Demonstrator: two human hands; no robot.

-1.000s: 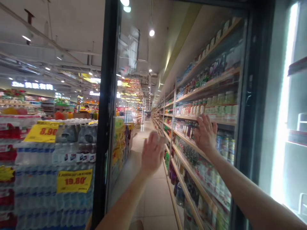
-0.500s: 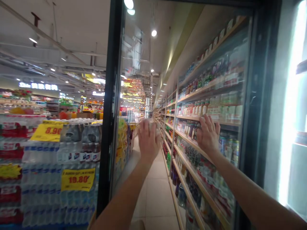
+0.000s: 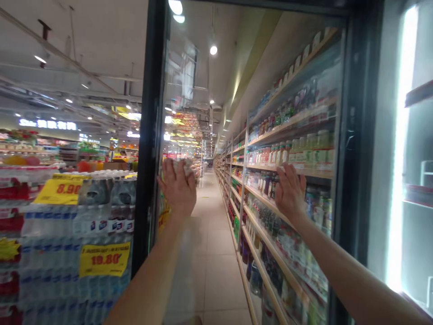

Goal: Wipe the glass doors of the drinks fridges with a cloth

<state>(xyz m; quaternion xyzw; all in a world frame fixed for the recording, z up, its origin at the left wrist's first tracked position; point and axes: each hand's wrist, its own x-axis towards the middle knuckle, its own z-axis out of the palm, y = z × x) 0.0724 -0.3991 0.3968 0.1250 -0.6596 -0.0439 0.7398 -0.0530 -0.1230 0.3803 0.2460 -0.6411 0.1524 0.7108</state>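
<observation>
A tall glass door point(image 3: 209, 90) with a black frame point(image 3: 149, 135) stands in front of me. Both my palms are pressed flat on the glass. My left hand point(image 3: 176, 187) lies near the door's left edge, fingers stretched upward and holding nothing I can make out. My right hand point(image 3: 290, 192) is spread on the right half of the pane, close to the right frame point(image 3: 352, 158). Through the glass I see shelves of bottled drinks point(image 3: 287, 149) along a long aisle.
A lit cooler interior point(image 3: 406, 135) opens at the far right. Stacked packs of water bottles point(image 3: 84, 216) with yellow price signs point(image 3: 104, 258) stand on the left. A tiled aisle floor point(image 3: 209, 253) runs ahead between them.
My left hand has slid left and upward across the glass toward the door's left frame. My right hand has stayed in almost the same spot.
</observation>
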